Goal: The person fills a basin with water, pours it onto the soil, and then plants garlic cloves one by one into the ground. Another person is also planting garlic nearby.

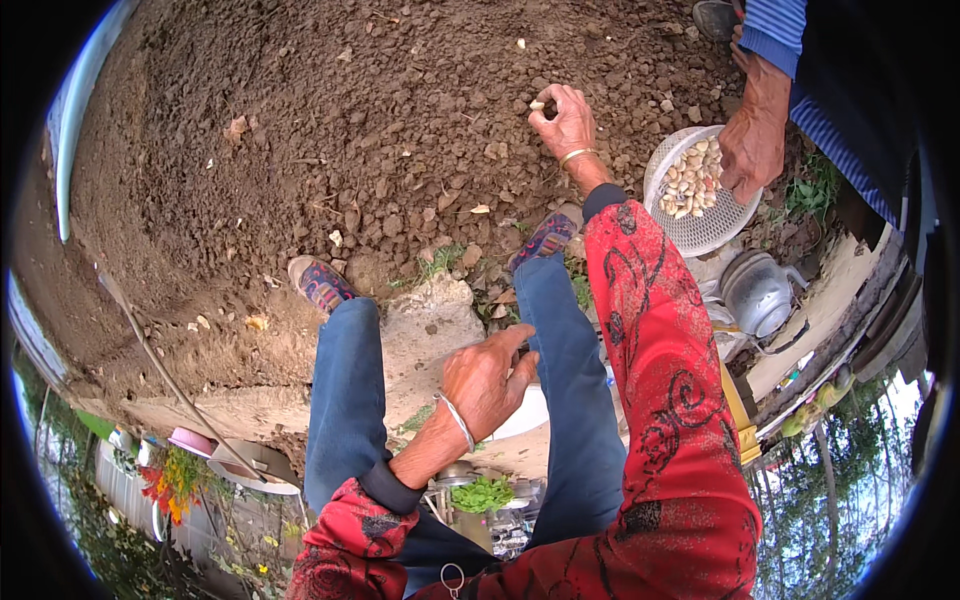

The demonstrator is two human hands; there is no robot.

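Note:
My right hand (pixel 568 124) reaches out over loose brown soil (pixel 360 112), pinching a garlic clove (pixel 536 106) between thumb and fingertips. My left hand (pixel 487 379) hangs between my knees with thumb and forefinger apart, holding nothing. Right of my right forearm is a white mesh basket (pixel 709 232) with many pale garlic cloves (pixel 690 178) in it. Another person's hand (pixel 752 142), in a blue striped sleeve, is at the basket's right rim. A pale piece (pixel 520 43), perhaps a clove, lies on the soil beyond my right hand.
A metal kettle (pixel 757 292) stands below the basket. A flat stone (pixel 431 322) lies between my shoes. A long thin stick (pixel 176 382) slants at the left, its lower end over a round pan (pixel 255 469). The other person's shoe (pixel 714 20) is at the top right.

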